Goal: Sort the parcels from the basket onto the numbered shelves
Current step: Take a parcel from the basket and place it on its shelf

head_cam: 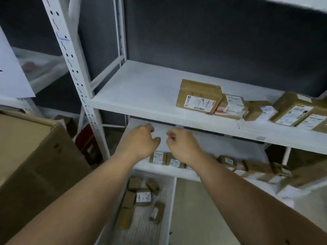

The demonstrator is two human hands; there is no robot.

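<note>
cardboard box (31,165), large and plain, fills the near left, with a white shelving upright (70,55) rising just to its right. next comes the left hand (141,142), reaching forward under the front edge of the upper shelf (141,89), its fingers (150,129) loosely curled and holding nothing. the right hand (182,144) sits just beside it, apart by a small gap, fingers bent inward in a narrow pinch; whether something small is between them cannot be told. both hands hover above the lower shelf (230,145), where a row of small brown parcels (247,167) with white labels runs along the near edge from under the wrists off to the right. below the forearms, the white basket (169,200) on the floor holds several more small brown parcels (143,196), scattered and lying at different angles. on the upper shelf, toward the right, a taller labelled parcel (199,96) leans upright, touching a smaller one (230,106), with further labelled parcels (293,110) beyond at the far right edge.
</note>
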